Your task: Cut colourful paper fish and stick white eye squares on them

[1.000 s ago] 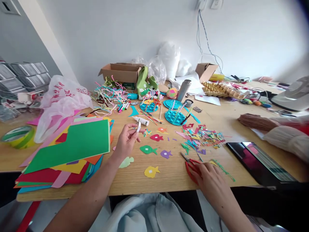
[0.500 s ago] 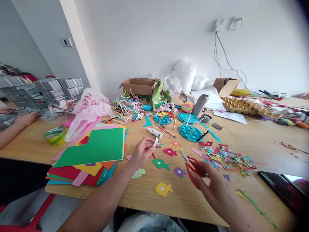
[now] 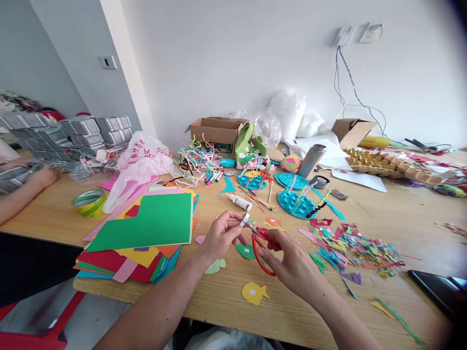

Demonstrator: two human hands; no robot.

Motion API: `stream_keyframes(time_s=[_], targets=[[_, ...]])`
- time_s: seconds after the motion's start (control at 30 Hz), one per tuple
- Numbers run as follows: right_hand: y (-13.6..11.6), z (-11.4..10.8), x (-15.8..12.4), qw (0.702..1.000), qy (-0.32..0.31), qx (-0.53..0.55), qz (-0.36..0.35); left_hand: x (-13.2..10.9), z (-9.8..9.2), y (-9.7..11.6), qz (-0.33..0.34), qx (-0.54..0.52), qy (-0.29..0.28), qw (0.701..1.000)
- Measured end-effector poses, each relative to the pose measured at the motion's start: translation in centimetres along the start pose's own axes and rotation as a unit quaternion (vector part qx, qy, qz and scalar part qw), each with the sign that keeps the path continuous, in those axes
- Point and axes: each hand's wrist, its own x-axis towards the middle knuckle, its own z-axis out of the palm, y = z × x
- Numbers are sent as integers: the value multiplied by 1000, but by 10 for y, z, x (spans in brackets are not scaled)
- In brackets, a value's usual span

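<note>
My left hand (image 3: 221, 236) pinches a small white strip (image 3: 245, 219) between thumb and fingers above the table. Red-handled scissors (image 3: 261, 231) are gripped in my right hand (image 3: 290, 257), with their blades at the strip's lower end. Whether the blades are closed on it, I cannot tell. Paper fish lie beneath and around my hands: a yellow fish (image 3: 253, 293) with a white square on it, a green fish (image 3: 245, 251) partly hidden by the scissors, a pale green fish (image 3: 216, 266) and an orange fish (image 3: 273, 221).
Coloured paper sheets (image 3: 156, 221) are stacked at left, near a tape roll (image 3: 89, 201). Beyond my hands lie a glue bottle (image 3: 239, 201) and blue discs (image 3: 297, 203). Paper scraps (image 3: 359, 245) and a dark device (image 3: 434, 291) sit at right. Another person's hand (image 3: 44, 177) is far left.
My right hand has brought the scissors left and up to the white strip in my left hand. The view has turned slightly left.
</note>
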Motion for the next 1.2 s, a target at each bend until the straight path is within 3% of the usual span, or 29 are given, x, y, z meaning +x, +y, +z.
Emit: stream_keyframes(time_s=[0.23,0.6,1.2], targets=[[-4,1,1,1000,-11,1,7,0,1,2,-8,-6,-3,1000],[3,-1,0,990,-96,94,42,0,0,1,-18,-11,-13,1000],[9,5,1,987,-85,124,60,0,-1,-1,-17,-1,-14,1000]])
